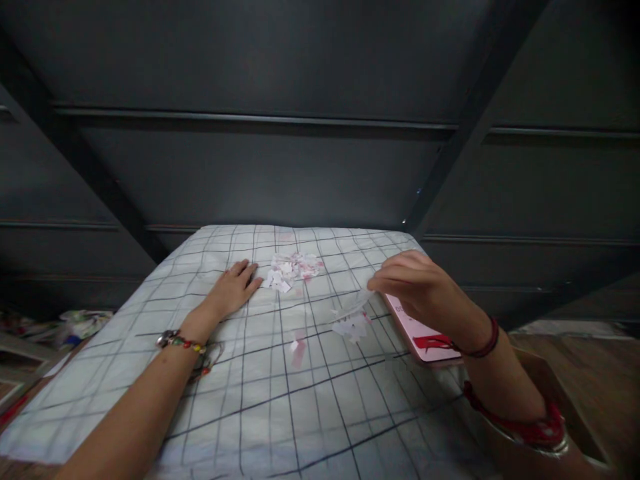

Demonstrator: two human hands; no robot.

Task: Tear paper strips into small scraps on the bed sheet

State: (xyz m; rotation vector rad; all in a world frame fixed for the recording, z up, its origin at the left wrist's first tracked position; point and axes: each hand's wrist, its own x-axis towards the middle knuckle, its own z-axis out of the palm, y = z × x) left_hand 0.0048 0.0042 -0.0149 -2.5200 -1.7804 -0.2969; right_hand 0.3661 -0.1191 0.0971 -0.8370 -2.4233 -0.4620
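My left hand (233, 288) lies flat on the checked cloth (265, 400), fingers spread, its fingertips just left of a pile of torn white and pink paper scraps (295, 268). Above the cloth on the right, my right hand (425, 283) pinches a thin, whitish, see-through strip (355, 304); motion blurs it, so its material is unclear. Right under the strip is a smaller heap of white scraps (353, 328). A pinkish scrap (298, 352) lies between the hands, nearer to me. Partly beneath my right hand rests a phone (413, 328) with a lit pink screen.
A dark grey panelled wall (260, 173) rises at the cloth's far edge. At the lower right stands an open box (560, 393) on the wooden floor (595, 373). Crumpled fabric (83, 325) and a pale shelf frame (25, 357) are at the far left.
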